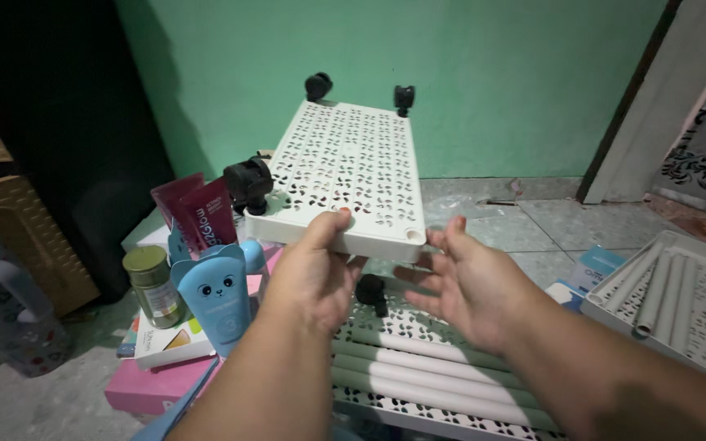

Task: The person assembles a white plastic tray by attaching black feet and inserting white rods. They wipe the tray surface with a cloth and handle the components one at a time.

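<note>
My left hand [312,273] grips the near edge of a cream perforated plastic shelf panel [345,167] and holds it up tilted. Black caster wheels [248,184] sit at its corners, with two at the far edge. My right hand [467,282] is open, fingers spread, just below and right of the panel's near corner, not clearly touching it. A loose black caster [372,292] lies below the panel on another perforated panel [418,400] that carries several pale green tubes [426,367].
At left stand a blue cat-faced tube [218,298], maroon tubes [198,212], a gold-lidded jar [153,286] and pink and white boxes [157,384]. A third panel with tubes [680,302] lies at right. A green wall is behind, and a wicker basket at far left.
</note>
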